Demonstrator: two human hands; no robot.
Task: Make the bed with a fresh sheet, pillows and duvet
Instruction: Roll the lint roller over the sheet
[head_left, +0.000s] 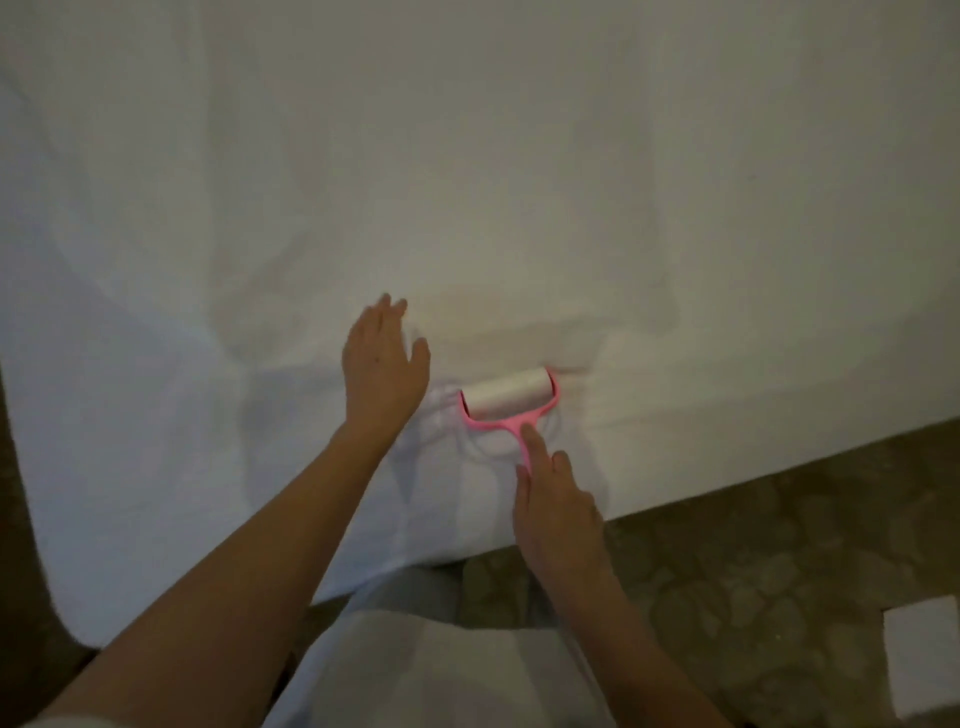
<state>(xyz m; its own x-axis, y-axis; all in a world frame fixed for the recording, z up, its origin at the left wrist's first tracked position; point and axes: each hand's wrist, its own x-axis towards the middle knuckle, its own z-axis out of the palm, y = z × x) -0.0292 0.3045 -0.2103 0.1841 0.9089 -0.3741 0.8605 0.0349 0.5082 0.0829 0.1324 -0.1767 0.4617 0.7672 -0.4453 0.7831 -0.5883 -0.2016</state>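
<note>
A white sheet (467, 182) covers the bed and fills most of the view, hanging over the near edge. On it near that edge lies a pink lint roller (506, 397) with a white roll. My right hand (558, 512) grips the roller's pink handle, with the forefinger stretched along it toward the roll. My left hand (384, 366) lies flat on the sheet just left of the roller, fingers straight and palm down. No pillows or duvet are in view.
A patterned brownish carpet (779, 545) runs along the bed's near right side. A white sheet of paper or cloth (922, 654) lies on it at the bottom right. My pale clothing (431, 670) shows at the bottom middle.
</note>
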